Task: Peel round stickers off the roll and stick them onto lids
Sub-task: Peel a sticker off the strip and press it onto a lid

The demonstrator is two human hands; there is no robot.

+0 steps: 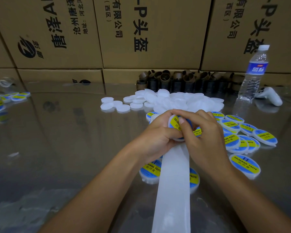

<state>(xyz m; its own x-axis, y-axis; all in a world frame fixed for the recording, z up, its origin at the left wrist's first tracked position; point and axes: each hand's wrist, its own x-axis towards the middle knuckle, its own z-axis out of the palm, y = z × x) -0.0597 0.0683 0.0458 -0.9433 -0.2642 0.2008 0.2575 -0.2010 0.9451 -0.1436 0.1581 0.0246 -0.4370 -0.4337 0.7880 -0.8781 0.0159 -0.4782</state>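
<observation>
My left hand point(160, 132) grips a white lid point(172, 121) bearing a blue and yellow round sticker. My right hand point(200, 132) has its thumb pressed on that sticker and its fingers curled around the lid's far side. A white backing strip point(173, 187) from the sticker roll hangs from under my hands toward me. The roll itself is hidden by my hands. A pile of plain white lids point(168, 100) lies behind my hands. Several stickered lids point(245, 163) lie to the right and under my wrists.
A shiny metal table point(65, 140) holds everything. Cardboard boxes point(141, 34) wall off the back. Brown empty roll cores point(183, 81) stand at the back, a water bottle point(254, 73) and a white controller point(270, 96) at right. More stickered lids point(5, 100) lie far left.
</observation>
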